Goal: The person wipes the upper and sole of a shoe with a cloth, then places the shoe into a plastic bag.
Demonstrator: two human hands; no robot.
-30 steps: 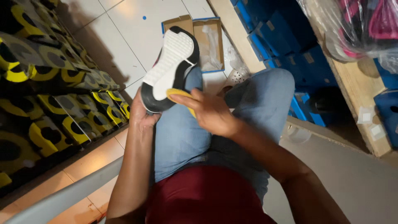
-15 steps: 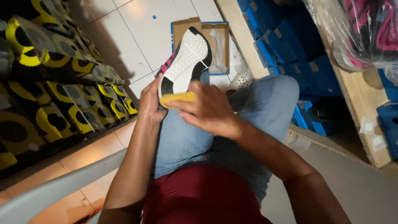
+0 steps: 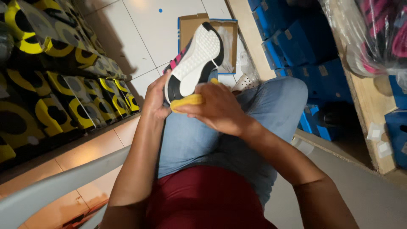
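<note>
Shifted up and rightward since the earlier frames: the shoe (image 3: pixel 196 63) now lies over the open cardboard box (image 3: pixel 186 26) on the tiled floor (image 3: pixel 140 25), sole up.

Left hand (image 3: pixel 156 101) grips the heel end from the side, fingers curled tight on the shoe, above the person's knee in blue jeans (image 3: pixel 190 140). Right hand (image 3: pixel 218 108) presses a yellow cloth (image 3: pixel 186 101) against the heel edge of the white-and-black sole, fingers closed on the cloth. Pink trim shows along the upper. Black-and-yellow boxes (image 3: pixel 55 85) stacked on the left, blue boxes (image 3: pixel 296 42) on the right.
</note>
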